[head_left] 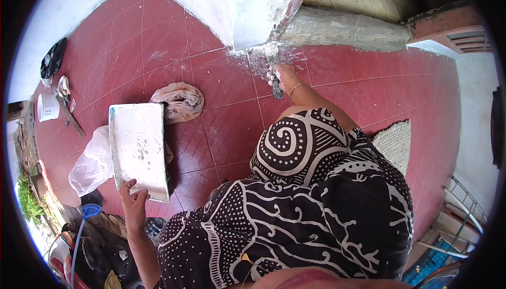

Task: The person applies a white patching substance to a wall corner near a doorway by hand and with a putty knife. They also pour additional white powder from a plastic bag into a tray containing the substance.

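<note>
My right hand is closed round the handle of a scraper. The pale, smeared blade reaches the floor at the foot of a white wall corner, where whitish-grey residue is spread over the red tiles. At the left, the fingers of my left hand are bent over the near edge of a white rectangular tray with grey smudges on its face. Beside the tray's far right corner lies a crumpled, pale pinkish cloth.
A clear plastic bag lies left of the tray. Farther left are a white tub, long-handled tools and a black bag. A beige mat lies at the right, a metal rack beyond it. A blue-headed brush stands near left.
</note>
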